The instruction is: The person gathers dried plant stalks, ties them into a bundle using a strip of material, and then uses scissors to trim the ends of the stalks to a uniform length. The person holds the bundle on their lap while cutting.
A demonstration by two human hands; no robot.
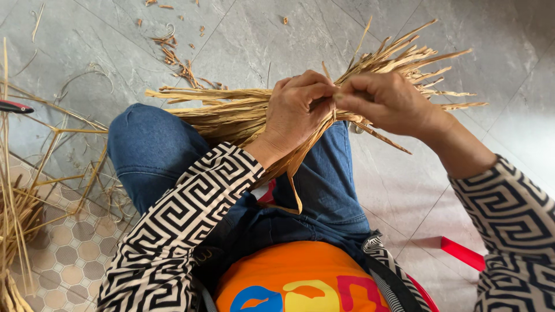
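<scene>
Over my lap, both hands work on a bundle of dry, tan straw strips (231, 112). My left hand (296, 110) is closed around the bundle's middle, where strips spread out to the left and hang down toward my jeans. My right hand (386, 103) pinches several strips at the same spot, and their frayed ends (413, 60) fan out up and to the right. The two hands touch at the fingertips. I wear sleeves with a black-and-white geometric pattern.
My knee in blue jeans (153, 147) points left over a grey tiled floor (92, 52). Loose straw stalks (26, 214) lie at the left on a hexagon-patterned mat. Straw scraps (173, 55) litter the floor ahead. A red object (462, 253) sits at lower right.
</scene>
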